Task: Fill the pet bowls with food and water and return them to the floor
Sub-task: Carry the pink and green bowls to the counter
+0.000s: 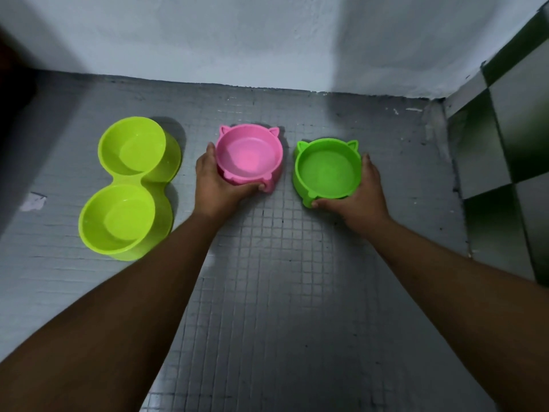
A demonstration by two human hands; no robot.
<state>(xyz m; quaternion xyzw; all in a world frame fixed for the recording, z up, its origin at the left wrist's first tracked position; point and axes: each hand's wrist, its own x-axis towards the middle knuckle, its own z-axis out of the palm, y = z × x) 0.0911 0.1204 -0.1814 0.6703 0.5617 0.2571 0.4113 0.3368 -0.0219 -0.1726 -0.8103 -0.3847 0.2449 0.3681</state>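
Three pet bowls stand in a row on the grey tiled floor (pixel 267 278). A pink cat-eared bowl (pixel 249 154) sits in the middle; my left hand (pixel 218 185) grips its near-left side, thumb along the front wall. To its right is a green cat-eared bowl (pixel 326 171); my right hand (pixel 361 197) grips its near-right side, thumb under the front rim. At the left a lime double bowl (pixel 130 185) stands untouched. All the bowls look empty.
A pale wall (pixel 237 40) runs close behind the bowls. A green-and-white checkered tiled wall (pixel 505 144) closes the right side. A scrap of paper (pixel 33 200) lies on the floor at the far left.
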